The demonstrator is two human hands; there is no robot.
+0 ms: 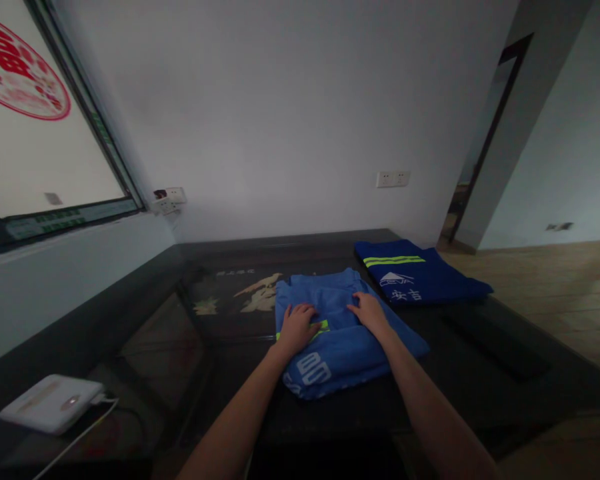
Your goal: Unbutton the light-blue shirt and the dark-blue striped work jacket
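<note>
A light blue work garment (pixel 340 357) lies folded in a loose bundle on the dark table. It carries a yellow-green strip and white lettering at its lower left. On its left part rests my left hand (pixel 299 327), fingers laid out near the strip. My right hand (pixel 371 312) touches the upper right of the same garment, its thumb and fingers apart. Neither hand grips the cloth. Behind and to the right, a darker blue work garment (pixel 430 273) lies folded flat, with a yellow-green reflective stripe and a white logo with characters.
The glossy dark table (pixel 220 387) has a printed pattern and stands against a wall. A white device (pixel 55 403) with a plugged-in cable sits at its near left. A dark flat object (pixel 495 343) lies at the right. Wall sockets (pixel 393 179) and a window (pixel 45 120) are beyond.
</note>
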